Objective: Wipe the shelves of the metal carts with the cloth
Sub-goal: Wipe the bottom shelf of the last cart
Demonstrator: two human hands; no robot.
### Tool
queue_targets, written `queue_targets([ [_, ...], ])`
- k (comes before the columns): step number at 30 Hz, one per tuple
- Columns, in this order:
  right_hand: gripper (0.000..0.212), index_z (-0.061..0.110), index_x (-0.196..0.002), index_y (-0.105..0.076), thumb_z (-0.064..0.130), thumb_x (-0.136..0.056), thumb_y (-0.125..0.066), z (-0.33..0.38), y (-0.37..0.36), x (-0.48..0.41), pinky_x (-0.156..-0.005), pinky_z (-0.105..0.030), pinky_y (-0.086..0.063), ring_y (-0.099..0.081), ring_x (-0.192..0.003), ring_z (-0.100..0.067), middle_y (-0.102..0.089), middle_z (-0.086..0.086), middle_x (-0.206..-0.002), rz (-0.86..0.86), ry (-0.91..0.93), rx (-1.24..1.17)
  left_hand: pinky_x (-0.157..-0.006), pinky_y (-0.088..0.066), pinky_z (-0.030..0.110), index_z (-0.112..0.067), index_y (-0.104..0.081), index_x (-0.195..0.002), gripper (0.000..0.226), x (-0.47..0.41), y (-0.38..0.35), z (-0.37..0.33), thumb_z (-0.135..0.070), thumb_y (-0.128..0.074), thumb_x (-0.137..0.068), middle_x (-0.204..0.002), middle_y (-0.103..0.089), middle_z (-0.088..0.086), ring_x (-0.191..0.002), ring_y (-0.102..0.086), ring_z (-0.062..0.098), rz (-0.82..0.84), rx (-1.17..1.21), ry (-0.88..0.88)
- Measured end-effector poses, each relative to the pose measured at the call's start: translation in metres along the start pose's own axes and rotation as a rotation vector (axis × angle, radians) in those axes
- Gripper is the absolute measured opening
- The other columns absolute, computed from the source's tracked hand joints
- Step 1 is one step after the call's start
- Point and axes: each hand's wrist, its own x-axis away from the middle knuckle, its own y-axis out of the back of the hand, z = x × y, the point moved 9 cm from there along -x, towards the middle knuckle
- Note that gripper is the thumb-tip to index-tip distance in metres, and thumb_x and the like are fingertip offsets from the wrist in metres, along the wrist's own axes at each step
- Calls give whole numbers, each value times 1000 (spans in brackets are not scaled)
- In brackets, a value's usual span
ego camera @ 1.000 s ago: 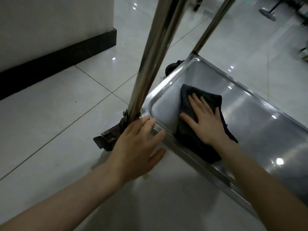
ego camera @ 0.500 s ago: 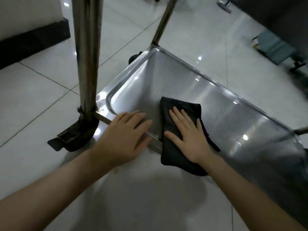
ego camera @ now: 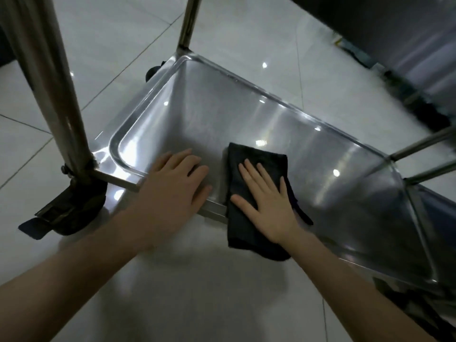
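Observation:
The bottom shelf (ego camera: 246, 114) of a shiny metal cart lies low over the floor, a shallow tray with a raised rim. A folded dark cloth (ego camera: 249, 159) lies across the shelf's near rim, its lower end hanging over the edge. My right hand (ego camera: 266, 201) presses flat on the cloth with straight, spread fingers. My left hand (ego camera: 172, 186) rests flat on the near rim just left of the cloth, fingers reaching onto the shelf.
A thick metal upright (ego camera: 47, 77) rises at the near left corner above a black caster (ego camera: 71, 208) with a brake tab. A thinner post (ego camera: 188, 21) stands at the far corner. Rails (ego camera: 424, 144) cross at right. White floor tiles (ego camera: 197, 292) surround the cart.
My right hand has slid the cloth rightward along the near edge of the shelf. My left hand has shifted right along the rim from the corner post. The view has swung to the right.

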Motion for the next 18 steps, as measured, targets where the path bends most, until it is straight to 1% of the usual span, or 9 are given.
queue_targets([
  [2,71,45,-153,2,75,-90,-12,-3,-4,27,-119,-54,6,17,-145,2,11,28,-159,23,-22,-15,-111,-33,44,-12,-61,-124,41,-21,-15,-14,-37,-44,-95,-135,-57,9,-136,-43,28,54,49,-58],
  [4,72,46,-153,1,77,-89,-12,-7,-4,31,-119,-51,8,17,-145,4,12,29,-158,22,-33,-28,-115,-28,45,-16,-52,-136,46,-33,-31,-18,-39,-48,-96,-147,-47,7,-142,-34,27,99,25,-85],
  [7,72,47,-152,2,76,-90,-19,-36,2,3,-119,-49,7,14,-145,3,12,28,-157,-11,-94,-8,-115,-26,46,-16,-53,-137,56,-36,-40,-14,-47,-35,-93,-147,-46,7,-140,-37,29,124,-39,-101],
  [10,71,38,-155,2,60,-97,-35,-101,6,-39,-119,-55,4,8,-149,-6,9,19,-162,21,-323,31,-118,-23,44,-20,-50,-139,72,-34,-42,-16,-56,-17,-86,-151,-41,5,-141,-34,27,197,-60,-103],
  [12,68,34,-156,1,44,-102,-40,-135,9,-63,-117,-61,1,7,-150,-12,9,13,-163,23,-478,3,-118,-21,42,-22,-47,-141,74,-32,-42,-18,-57,-15,-85,-153,-38,3,-142,-31,26,209,-75,-102],
  [13,66,34,-156,1,43,-103,-38,-143,10,-72,-116,-63,1,7,-150,-15,10,12,-163,14,-538,-7,-118,-21,40,-23,-49,-140,73,-31,-41,-18,-57,-16,-86,-152,-39,2,-142,-32,25,194,-83,-99],
  [14,66,34,-155,1,51,-102,-33,-144,10,-78,-115,-64,2,8,-150,-16,10,12,-163,1,-574,-20,-117,-21,38,-23,-50,-139,71,-31,-39,-16,-57,-17,-86,-152,-40,1,-141,-33,24,185,-89,-91],
  [16,75,35,-156,0,71,-94,-21,-129,12,-77,-115,-63,5,8,-150,-15,9,14,-163,-11,-526,-44,-116,-19,35,-27,-48,-140,70,-32,-37,-12,-58,-18,-85,-152,-39,-2,-142,-32,21,188,-101,-68],
  [18,79,37,-156,-1,77,-89,-16,-101,13,-48,-117,-61,4,7,-150,-11,6,18,-162,3,-328,-13,-117,-18,34,-30,-46,-142,73,-32,-37,-12,-62,-14,-84,-154,-36,-5,-143,-29,19,206,-96,-53],
])
